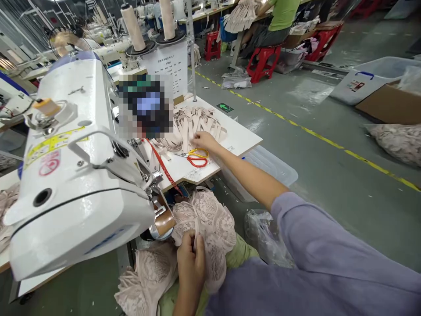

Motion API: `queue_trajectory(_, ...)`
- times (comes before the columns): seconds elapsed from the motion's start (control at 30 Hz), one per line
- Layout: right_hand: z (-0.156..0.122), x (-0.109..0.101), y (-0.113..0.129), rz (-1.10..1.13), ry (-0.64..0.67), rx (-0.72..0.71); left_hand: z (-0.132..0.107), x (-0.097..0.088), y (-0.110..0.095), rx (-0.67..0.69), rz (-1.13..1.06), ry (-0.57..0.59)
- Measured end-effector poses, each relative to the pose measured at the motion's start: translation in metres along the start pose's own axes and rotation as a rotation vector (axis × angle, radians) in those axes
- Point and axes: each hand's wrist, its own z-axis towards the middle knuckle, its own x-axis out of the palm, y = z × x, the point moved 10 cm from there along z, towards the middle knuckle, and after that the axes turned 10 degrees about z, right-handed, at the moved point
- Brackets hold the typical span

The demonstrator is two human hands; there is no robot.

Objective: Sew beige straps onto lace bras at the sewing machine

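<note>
My left hand (190,259), low in the middle of the view, pinches the edge of a beige lace bra (213,215) between thumb and fingers. The bra lies over my lap, and more beige lace cups (148,276) hang to its left. On the white table my right hand (206,142) reaches into a pile of beige straps (184,127), its fingers closed on a strap at the near side. Scissors with yellow and red handles (197,158) rest just below that hand. Beside the bra stands the white sewing machine (75,175), its needle area partly hidden.
A red ribbon (164,166) hangs over the table edge (243,140). Thread cones (133,28) stand behind the machine. Below the table sits a clear plastic bin (269,171); plastic bags lie on the floor. Far back, a person in green (284,15) sits on a red stool (265,61).
</note>
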Motion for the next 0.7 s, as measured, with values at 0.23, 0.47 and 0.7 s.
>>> queue_trajectory(0.23,-0.127,0.053,-0.002,0.495,0.368,0.043,-0.011,-0.052,-0.101,0.626,0.409,-0.287)
queue_trajectory(0.47,-0.22,0.116,0.007,0.667,0.648,0.079,-0.008,-0.111,-0.057,0.256,0.776,-0.434)
queue_trajectory(0.7,-0.2,0.133,0.028,0.541,0.629,-0.019,0.004,-0.113,-0.018,0.042,0.353,-0.145)
